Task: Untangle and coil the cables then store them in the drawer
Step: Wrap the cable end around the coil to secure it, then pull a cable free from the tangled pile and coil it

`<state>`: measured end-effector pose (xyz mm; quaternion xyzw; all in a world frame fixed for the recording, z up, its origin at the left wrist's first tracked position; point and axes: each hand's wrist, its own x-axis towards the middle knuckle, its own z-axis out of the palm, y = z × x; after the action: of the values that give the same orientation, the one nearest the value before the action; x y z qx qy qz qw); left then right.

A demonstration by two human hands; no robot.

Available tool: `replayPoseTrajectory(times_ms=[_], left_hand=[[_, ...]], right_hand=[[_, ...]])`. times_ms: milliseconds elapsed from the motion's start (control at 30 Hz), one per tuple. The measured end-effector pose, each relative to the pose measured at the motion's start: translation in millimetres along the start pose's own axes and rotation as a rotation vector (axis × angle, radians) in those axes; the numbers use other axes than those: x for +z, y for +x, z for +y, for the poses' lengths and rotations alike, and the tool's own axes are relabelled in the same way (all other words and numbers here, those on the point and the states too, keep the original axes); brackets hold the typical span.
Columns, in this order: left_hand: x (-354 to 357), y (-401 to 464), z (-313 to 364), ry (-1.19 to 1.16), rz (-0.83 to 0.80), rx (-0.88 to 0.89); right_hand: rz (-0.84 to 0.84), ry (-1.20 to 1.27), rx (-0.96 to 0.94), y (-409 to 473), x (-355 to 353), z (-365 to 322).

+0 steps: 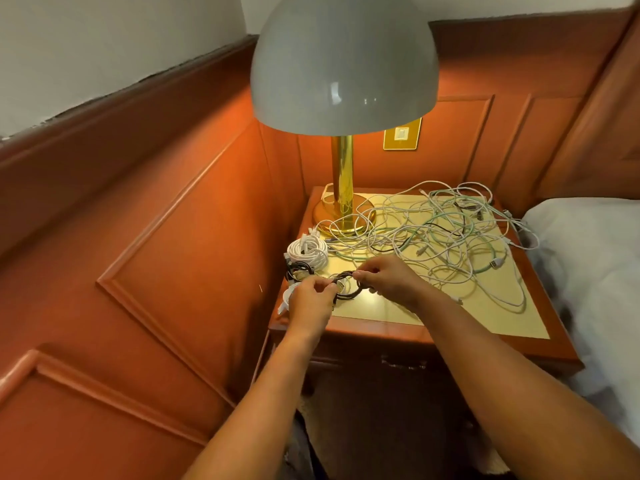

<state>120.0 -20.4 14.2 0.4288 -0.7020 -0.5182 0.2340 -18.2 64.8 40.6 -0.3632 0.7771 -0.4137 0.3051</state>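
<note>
A small dark cable coil hangs just above the front left of the nightstand top. My left hand pinches its left side and my right hand pinches its top right. A white coiled cable and a black coiled cable lie at the left edge. Part of another white coil shows under my left hand. A tangle of white, mint-green and black cables spreads over the rest of the top. The drawer front below is closed.
A brass lamp with a grey dome shade stands at the back left of the nightstand. Wood panelling rises on the left and behind, with a brass wall plate. A white bed lies on the right; some cables hang over that edge.
</note>
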Motion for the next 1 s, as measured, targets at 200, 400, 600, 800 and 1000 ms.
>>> replayPoseTrajectory(times_ms=[200,400,600,800,1000], left_hand=[[-5,47,11,0.374,-0.037,0.112],[3,73,8,0.722,-0.162,0.207],[8,80,2,0.98,-0.255,0.265],[10,87,-7,1.058,-0.321,0.298],[11,86,-9,1.039,-0.325,0.378]], right_hand=[[0.117,-0.014,0.016,41,14,6],[0.201,0.042,0.113,49,36,30],[0.274,0.015,0.195,51,49,35],[0.288,-0.065,0.25,51,55,36],[0.245,-0.03,0.266,48,50,37]])
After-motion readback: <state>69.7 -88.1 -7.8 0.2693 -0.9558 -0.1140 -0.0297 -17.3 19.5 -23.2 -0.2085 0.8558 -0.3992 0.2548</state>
